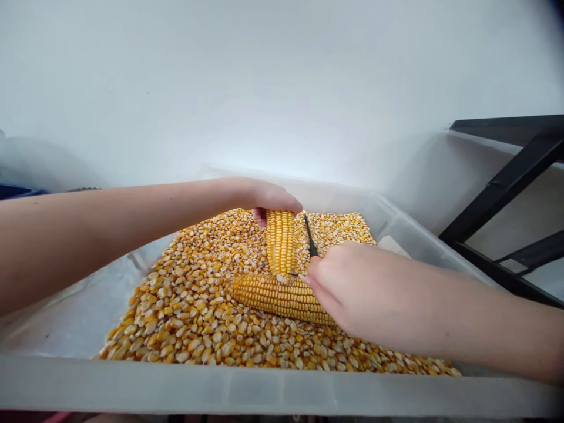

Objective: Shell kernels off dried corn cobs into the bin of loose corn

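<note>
Left hand [264, 197] comes in over the far side of the bin [264, 388], fingers curled down around the top of a cob [281, 242], gripping it so it stands nearly upright. The cob's lower end rests on the kernels [189, 305], touching a second cob [277, 296] that lies flat across the heap just in front of it. Right hand [348, 282] is closed around a thin dark tool [311, 236], its handle hidden in the fist, the point sticking up and away just right of the upright cob, close beside its rows but whether it touches them I cannot tell. That hand sits over the right end of the lying cob and covers it. Loose yellow kernels fill most of the bin, heaped toward the right, with bare clear plastic showing at the bin's left. Beyond the bin a pale wall, and off to the bin's right a black frame [506, 182] stands against it
</note>
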A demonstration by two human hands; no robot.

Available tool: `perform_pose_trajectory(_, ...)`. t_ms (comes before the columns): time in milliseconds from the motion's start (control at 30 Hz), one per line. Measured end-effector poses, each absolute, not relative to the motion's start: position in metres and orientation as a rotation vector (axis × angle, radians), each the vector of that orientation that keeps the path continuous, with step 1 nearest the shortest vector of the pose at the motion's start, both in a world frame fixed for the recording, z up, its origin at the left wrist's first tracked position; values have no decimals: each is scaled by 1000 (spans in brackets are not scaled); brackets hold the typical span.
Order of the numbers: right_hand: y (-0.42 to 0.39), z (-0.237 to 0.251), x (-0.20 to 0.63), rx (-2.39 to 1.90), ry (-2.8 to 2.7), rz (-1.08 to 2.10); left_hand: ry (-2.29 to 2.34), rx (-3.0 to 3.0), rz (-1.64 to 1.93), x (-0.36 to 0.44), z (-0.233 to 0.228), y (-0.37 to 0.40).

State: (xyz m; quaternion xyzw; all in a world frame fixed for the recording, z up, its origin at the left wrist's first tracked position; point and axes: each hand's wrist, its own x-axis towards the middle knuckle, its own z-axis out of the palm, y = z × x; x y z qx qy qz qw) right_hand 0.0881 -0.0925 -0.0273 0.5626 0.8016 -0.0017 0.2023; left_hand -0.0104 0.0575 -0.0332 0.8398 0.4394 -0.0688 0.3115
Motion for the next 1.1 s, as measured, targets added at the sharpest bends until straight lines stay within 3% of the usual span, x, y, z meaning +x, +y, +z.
perform_pose_trajectory(633, -72, -28, 107, 1380, 2442, -262, 1260, 2697, 4, 0, -8, 16)
perform_pose_trajectory(1100, -81, -27, 109, 1461, 2404, -110, 1217, 2522, -51, -4, -19, 42)
